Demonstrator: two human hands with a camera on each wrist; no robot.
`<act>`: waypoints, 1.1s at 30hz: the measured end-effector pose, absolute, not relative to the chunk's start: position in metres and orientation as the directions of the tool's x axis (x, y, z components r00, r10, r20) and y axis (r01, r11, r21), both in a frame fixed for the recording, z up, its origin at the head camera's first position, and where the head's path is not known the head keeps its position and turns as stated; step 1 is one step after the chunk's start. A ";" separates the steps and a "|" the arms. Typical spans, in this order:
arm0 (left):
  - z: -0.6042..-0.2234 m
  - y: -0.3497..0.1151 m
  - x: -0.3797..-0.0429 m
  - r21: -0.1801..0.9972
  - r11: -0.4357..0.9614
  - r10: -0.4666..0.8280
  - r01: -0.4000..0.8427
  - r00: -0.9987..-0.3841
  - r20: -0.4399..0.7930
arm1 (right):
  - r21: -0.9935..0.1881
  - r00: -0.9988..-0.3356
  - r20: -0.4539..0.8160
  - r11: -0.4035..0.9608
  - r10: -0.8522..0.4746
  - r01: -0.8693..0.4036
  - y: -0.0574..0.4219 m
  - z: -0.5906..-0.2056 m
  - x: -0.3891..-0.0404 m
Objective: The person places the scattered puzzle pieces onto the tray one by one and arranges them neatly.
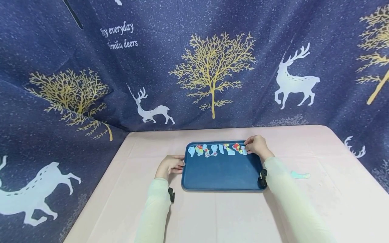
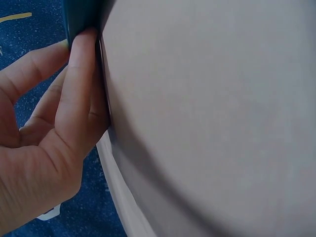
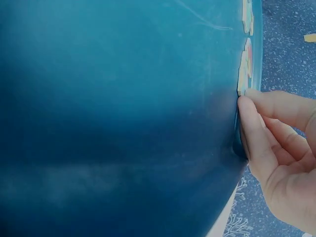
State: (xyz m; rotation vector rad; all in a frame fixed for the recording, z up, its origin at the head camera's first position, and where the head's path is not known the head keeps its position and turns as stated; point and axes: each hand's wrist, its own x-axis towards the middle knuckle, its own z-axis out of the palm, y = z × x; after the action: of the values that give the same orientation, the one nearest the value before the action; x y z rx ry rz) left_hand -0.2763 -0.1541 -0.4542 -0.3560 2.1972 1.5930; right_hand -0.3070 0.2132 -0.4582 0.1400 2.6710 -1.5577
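A dark blue tray point(image 1: 223, 173) lies on the table, with several thin, irregular puzzle pieces point(image 1: 214, 149) in a row along its far side. They are pale blue, some with red and yellow patches. My left hand point(image 1: 171, 165) holds the tray's left edge, thumb and fingers at its rim in the left wrist view. At the far right corner, my right hand point(image 1: 257, 145) pinches the end of the row's last puzzle piece point(image 3: 243, 74) between thumb and forefinger. Part of that piece is hidden behind the fingertips. The other right fingers sit beside the tray's rim.
A mint-green curved piece point(image 1: 300, 175) lies on the table right of the tray, beside the right sleeve. Pale pink cloth point(image 1: 212, 216) covers the table. Behind it hangs a dark blue curtain point(image 1: 188, 101) with deer and golden trees.
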 end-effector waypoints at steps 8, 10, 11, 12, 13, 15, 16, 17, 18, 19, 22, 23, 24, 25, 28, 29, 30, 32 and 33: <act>-0.453 -0.154 -0.276 0.846 0.314 0.030 -0.430 -0.886 -0.462 | -0.886 -0.995 -0.099 0.451 0.035 0.104 0.217 -0.455 -0.306; -0.453 -0.153 -0.276 0.847 0.316 0.030 -0.427 -0.888 -0.459 | -0.898 -0.995 -0.093 0.430 0.018 0.092 0.218 -0.453 -0.305; -0.453 -0.153 -0.276 0.847 0.317 0.030 -0.426 -0.889 -0.458 | -0.904 -0.996 -0.087 0.420 0.008 0.083 0.219 -0.453 -0.304; -0.454 -0.153 -0.277 0.847 0.319 0.030 -0.425 -0.889 -0.457 | -0.911 -0.997 -0.077 0.406 -0.003 0.069 0.220 -0.452 -0.303; -0.454 -0.153 -0.277 0.846 0.321 0.031 -0.426 -0.888 -0.458 | -0.915 -0.998 -0.064 0.399 -0.016 0.053 0.221 -0.451 -0.302; -0.454 -0.154 -0.277 0.847 0.321 0.034 -0.425 -0.888 -0.458 | -0.922 -0.999 -0.031 0.387 -0.038 0.014 0.224 -0.448 -0.299; -0.454 -0.154 -0.277 0.847 0.320 0.036 -0.425 -0.888 -0.459 | -0.922 -0.999 -0.013 0.388 -0.046 -0.006 0.226 -0.447 -0.298; -0.454 -0.154 -0.276 0.847 0.319 0.038 -0.425 -0.887 -0.460 | -0.917 -0.999 0.005 0.397 -0.054 -0.026 0.229 -0.446 -0.297; -0.454 -0.154 -0.276 0.847 0.318 0.041 -0.426 -0.887 -0.461 | -0.912 -0.998 0.022 0.407 -0.059 -0.044 0.231 -0.445 -0.296; -0.453 -0.154 -0.276 0.849 0.315 0.044 -0.425 -0.887 -0.460 | -0.902 -0.997 0.039 0.428 -0.059 -0.061 0.234 -0.444 -0.295; -0.453 -0.154 -0.275 0.851 0.311 0.047 -0.422 -0.888 -0.458 | -0.865 -0.995 0.086 0.491 -0.051 -0.100 0.244 -0.442 -0.291; -0.453 -0.154 -0.275 0.851 0.312 0.048 -0.421 -0.888 -0.457 | -0.853 -0.994 0.096 0.510 -0.050 -0.108 0.248 -0.442 -0.290; -0.453 -0.154 -0.275 0.851 0.313 0.048 -0.422 -0.888 -0.458 | -0.845 -0.993 0.104 0.523 -0.048 -0.114 0.252 -0.441 -0.288; -0.453 -0.154 -0.275 0.851 0.314 0.049 -0.421 -0.888 -0.457 | -0.841 -0.993 0.111 0.528 -0.047 -0.119 0.255 -0.441 -0.287; -0.453 -0.154 -0.275 0.850 0.313 0.049 -0.424 -0.886 -0.461 | -0.846 -0.993 0.110 0.519 -0.050 -0.120 0.267 -0.440 -0.282; -0.453 -0.154 -0.275 0.850 0.315 0.050 -0.423 -0.886 -0.460 | -0.851 -0.993 0.107 0.512 -0.050 -0.117 0.271 -0.439 -0.281; -0.453 -0.154 -0.275 0.849 0.315 0.050 -0.424 -0.886 -0.461 | -0.854 -0.993 0.107 0.506 -0.051 -0.118 0.274 -0.438 -0.279; -0.453 -0.154 -0.276 0.848 0.313 0.047 -0.427 -0.885 -0.463 | -0.857 -0.993 0.105 0.501 -0.062 -0.122 0.281 -0.437 -0.275; -0.453 -0.154 -0.275 0.848 0.313 0.045 -0.429 -0.885 -0.464 | -0.858 -0.992 0.102 0.499 -0.069 -0.122 0.284 -0.436 -0.273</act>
State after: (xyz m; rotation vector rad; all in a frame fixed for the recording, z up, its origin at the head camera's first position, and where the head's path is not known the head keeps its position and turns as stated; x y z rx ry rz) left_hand -0.2754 -0.1539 -0.4529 -0.3414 2.1822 1.5969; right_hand -0.2734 0.2841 -0.4360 -0.1763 2.7659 -1.5908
